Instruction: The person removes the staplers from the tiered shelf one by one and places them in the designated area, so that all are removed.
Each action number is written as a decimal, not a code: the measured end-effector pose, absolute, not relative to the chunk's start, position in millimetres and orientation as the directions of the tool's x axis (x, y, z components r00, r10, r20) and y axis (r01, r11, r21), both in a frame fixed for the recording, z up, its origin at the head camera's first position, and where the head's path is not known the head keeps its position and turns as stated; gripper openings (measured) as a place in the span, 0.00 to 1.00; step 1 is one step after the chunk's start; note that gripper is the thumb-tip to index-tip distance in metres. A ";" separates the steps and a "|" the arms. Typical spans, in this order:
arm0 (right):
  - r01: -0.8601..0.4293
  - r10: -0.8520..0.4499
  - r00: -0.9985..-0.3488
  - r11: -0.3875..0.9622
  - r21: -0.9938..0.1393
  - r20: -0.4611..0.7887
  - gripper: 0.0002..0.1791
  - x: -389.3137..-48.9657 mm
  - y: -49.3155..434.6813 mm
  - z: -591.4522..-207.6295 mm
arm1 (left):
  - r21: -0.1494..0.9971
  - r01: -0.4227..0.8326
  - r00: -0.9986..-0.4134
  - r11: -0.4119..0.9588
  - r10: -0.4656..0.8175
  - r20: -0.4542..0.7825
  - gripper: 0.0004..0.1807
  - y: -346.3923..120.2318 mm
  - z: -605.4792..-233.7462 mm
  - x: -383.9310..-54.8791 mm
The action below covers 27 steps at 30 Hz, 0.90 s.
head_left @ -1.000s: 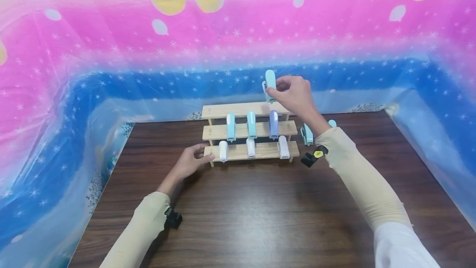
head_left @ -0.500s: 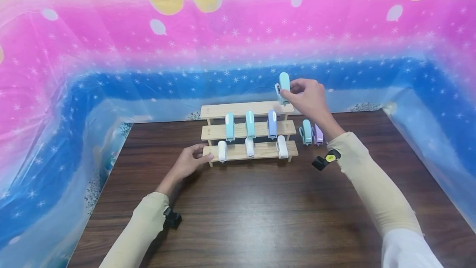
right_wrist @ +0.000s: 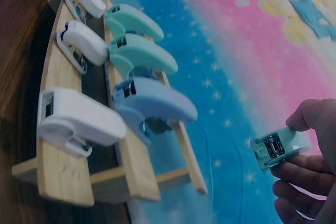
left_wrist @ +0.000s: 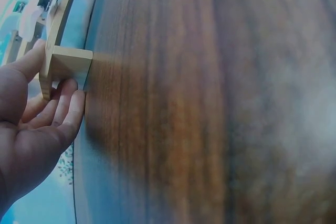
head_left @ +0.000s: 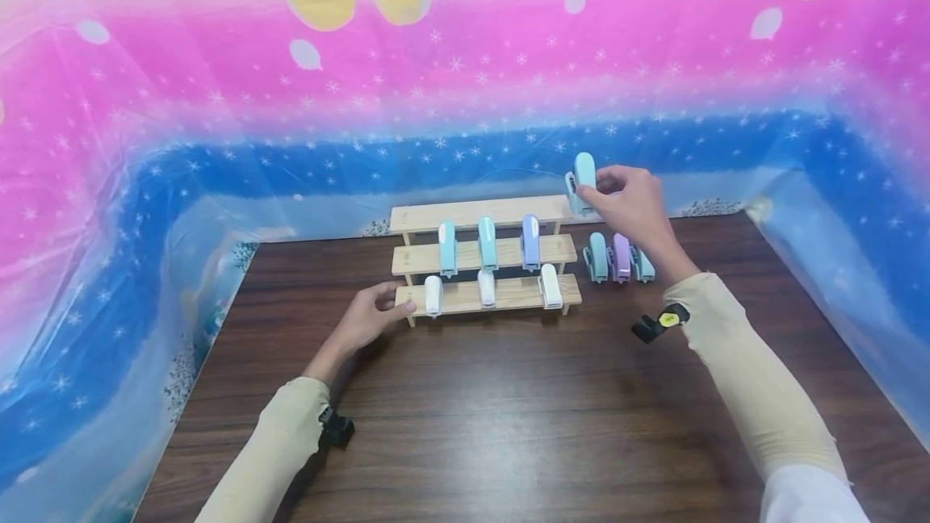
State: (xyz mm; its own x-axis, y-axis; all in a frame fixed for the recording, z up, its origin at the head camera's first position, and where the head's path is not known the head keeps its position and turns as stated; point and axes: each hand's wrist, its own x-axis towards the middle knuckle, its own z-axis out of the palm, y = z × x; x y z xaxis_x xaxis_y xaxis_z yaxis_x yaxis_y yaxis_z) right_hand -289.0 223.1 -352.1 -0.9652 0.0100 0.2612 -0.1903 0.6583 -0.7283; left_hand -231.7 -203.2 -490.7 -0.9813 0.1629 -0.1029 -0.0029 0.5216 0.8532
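A three-tier wooden display rack [head_left: 465,215] stands on the table. My left hand [head_left: 369,317] grips the left end of its lowest shelf; in the left wrist view the thumb lies on the board, with fingers curled around its end. Beyond the rack's top right corner, my right hand [head_left: 630,204] pinches a mint-green stapler [head_left: 585,174] upright between thumb and fingers, raised above the table. Three white staplers [head_left: 433,295] sit along the bottom shelf. The middle shelf bears two mint staplers [head_left: 487,244] and a periwinkle stapler [head_left: 531,242]. Nothing stands on the top shelf.
Right of the rack, a teal stapler [head_left: 597,257], a purple stapler [head_left: 621,257] and another teal stapler [head_left: 643,264] stand side by side on the dark wood table [head_left: 465,410]. A colourful printed cloth [head_left: 465,87] rises behind and along both sides.
My right hand has moved right and slightly down with the mint stapler, from over the top shelf to past its right end. The table staplers have come into view. My left hand stays put.
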 end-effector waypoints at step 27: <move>-0.101 0.110 -0.962 0.707 -0.700 0.250 0.35 -281.3 291.6 -400.8 | 0.864 -0.007 -0.979 0.504 0.174 -0.109 0.39 -203.8 -490.2 -232.1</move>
